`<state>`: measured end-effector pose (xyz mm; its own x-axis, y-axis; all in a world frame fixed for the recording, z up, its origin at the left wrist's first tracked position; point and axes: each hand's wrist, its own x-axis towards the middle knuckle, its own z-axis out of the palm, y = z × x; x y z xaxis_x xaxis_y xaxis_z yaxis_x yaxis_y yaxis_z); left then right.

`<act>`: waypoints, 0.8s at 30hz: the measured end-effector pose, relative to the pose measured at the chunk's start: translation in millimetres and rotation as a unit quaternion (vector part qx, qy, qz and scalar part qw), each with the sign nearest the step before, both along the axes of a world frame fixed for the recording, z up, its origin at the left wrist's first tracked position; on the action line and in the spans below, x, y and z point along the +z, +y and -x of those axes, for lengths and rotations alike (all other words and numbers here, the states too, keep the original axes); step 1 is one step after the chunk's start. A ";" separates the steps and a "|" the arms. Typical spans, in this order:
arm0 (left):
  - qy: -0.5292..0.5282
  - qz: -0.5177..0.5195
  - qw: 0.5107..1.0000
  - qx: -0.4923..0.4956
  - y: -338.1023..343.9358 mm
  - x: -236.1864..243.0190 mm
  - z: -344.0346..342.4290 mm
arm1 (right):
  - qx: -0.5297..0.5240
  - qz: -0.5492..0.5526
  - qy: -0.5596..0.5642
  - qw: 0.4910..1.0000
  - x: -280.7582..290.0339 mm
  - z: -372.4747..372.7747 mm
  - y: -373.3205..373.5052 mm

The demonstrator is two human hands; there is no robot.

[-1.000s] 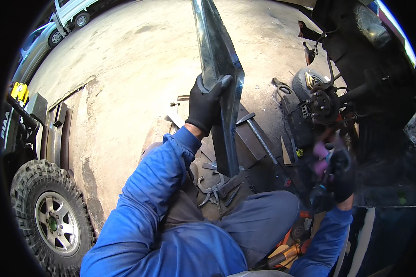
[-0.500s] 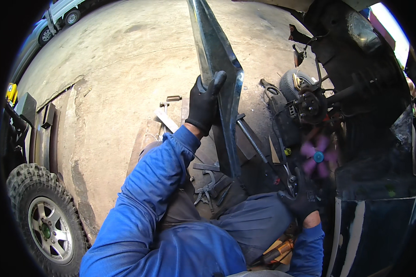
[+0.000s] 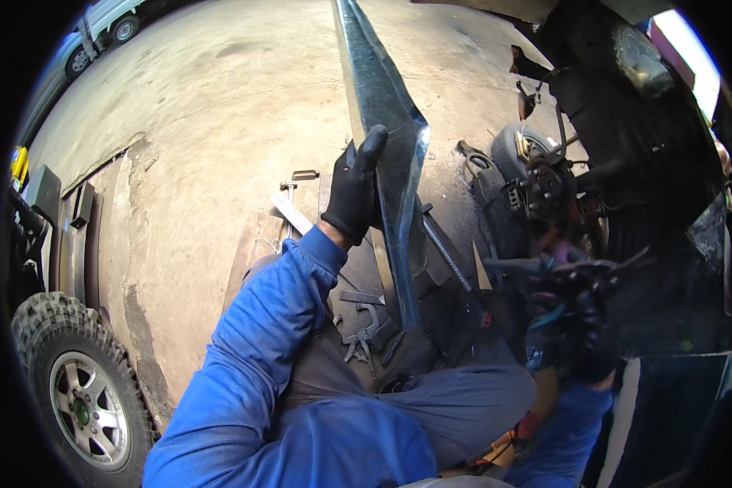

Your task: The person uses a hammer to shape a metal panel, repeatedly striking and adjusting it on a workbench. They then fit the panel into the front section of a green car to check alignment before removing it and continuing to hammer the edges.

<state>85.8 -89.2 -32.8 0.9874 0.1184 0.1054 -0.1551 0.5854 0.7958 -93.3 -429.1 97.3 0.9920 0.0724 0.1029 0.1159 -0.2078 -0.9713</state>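
My left hand [image 3: 356, 183], in a black glove, grips the edge of a long, bent sheet metal panel [image 3: 390, 122], thumb over its face. The panel stands steeply tilted before me, its top leaving the view and its lower tip above my lap. To the right, my gloved right hand [image 3: 595, 337] is closed on a dark pliers-like tool [image 3: 565, 272], smeared by motion. Behind that tool a fan [image 3: 561, 248] is mostly hidden. Below the panel lie a clamp [image 3: 369, 329] and a ridged metal rod [image 3: 447, 246].
A hammer [image 3: 289, 192] and flat metal pieces lie on the concrete floor. An angle grinder [image 3: 496, 203] and a small wheel [image 3: 512, 146] sit by the vehicle's wheel hub [image 3: 551, 187]. A large off-road tire [image 3: 77, 390] is at left; a dark body panel [image 3: 675, 415] stands at right.
My right hand has moved right and up from beside my knee, with the pliers-like tool now across the fan. The panel in my left hand has turned, showing more of its broad face.
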 end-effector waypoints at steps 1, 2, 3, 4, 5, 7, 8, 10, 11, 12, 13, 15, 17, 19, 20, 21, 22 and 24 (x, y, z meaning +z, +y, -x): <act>-0.025 -0.005 1.000 0.003 2.9 -0.2 0.4 | -0.004 0.043 -0.001 0.999 -16.1 1.7 4.8; -0.015 0.011 1.000 -0.008 6.9 0.1 0.4 | 0.044 0.019 0.064 0.997 -35.4 0.1 9.6; -0.005 0.004 1.000 -0.012 11.5 0.4 1.5 | 0.028 -0.013 0.075 0.997 -60.7 0.9 19.1; 0.005 -0.002 1.000 -0.017 15.0 0.7 2.7 | 0.009 -0.045 0.087 0.995 -79.8 0.2 25.8; 0.007 0.009 1.000 -0.018 18.0 1.2 4.0 | 0.003 -0.091 0.067 0.994 -88.8 -5.9 26.7; -0.005 0.028 0.999 -0.032 20.8 2.3 7.1 | -0.017 -0.185 0.026 0.982 -96.3 -18.3 26.4; 0.006 0.018 0.999 -0.031 21.5 3.0 8.2 | 0.016 -0.240 0.027 0.970 -93.1 -24.8 23.1; 0.008 0.004 0.999 -0.033 21.8 4.6 9.1 | 0.055 -0.356 0.035 0.932 -78.9 -39.0 10.5; 0.005 0.006 0.999 -0.038 20.4 4.8 9.5 | 0.048 -0.357 0.024 0.933 -81.3 -43.1 11.3; 0.012 -0.013 1.000 -0.020 19.5 5.6 8.8 | 0.018 -0.369 0.024 0.929 -85.1 -45.8 12.7; 0.019 -0.032 0.999 0.002 19.0 6.2 8.4 | -0.017 -0.397 0.049 0.916 -90.8 -50.5 14.1; 0.019 -0.103 0.993 0.059 17.8 7.2 8.6 | -0.048 -0.378 0.065 0.922 -112.3 -51.0 22.4; 0.021 -0.124 0.990 0.063 16.7 7.9 8.7 | -0.081 -0.372 0.088 0.921 -131.3 -51.7 29.4; 0.029 -0.112 0.992 0.044 12.1 6.7 10.3 | -0.093 -0.384 0.079 0.915 -136.5 -55.5 28.1; 0.014 -0.106 0.993 0.042 9.6 6.0 11.0 | -0.089 -0.394 0.064 0.913 -135.9 -57.1 25.8; 0.002 -0.110 0.993 0.049 5.7 5.9 9.9 | -0.076 -0.406 0.044 0.910 -132.8 -57.7 22.5; -0.022 -0.118 0.991 0.055 1.9 6.4 9.5 | -0.055 -0.420 0.032 0.905 -128.9 -57.5 19.8; -0.001 -0.148 0.987 0.062 -3.9 8.0 10.3 | -0.027 -0.435 0.045 0.899 -124.1 -52.7 18.9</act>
<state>75.5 -93.1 -24.8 0.9671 0.2020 0.1548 -0.2122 0.3042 0.9287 -40.6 -410.2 -26.8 0.9989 -0.0445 0.0166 0.0410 0.6317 -0.7741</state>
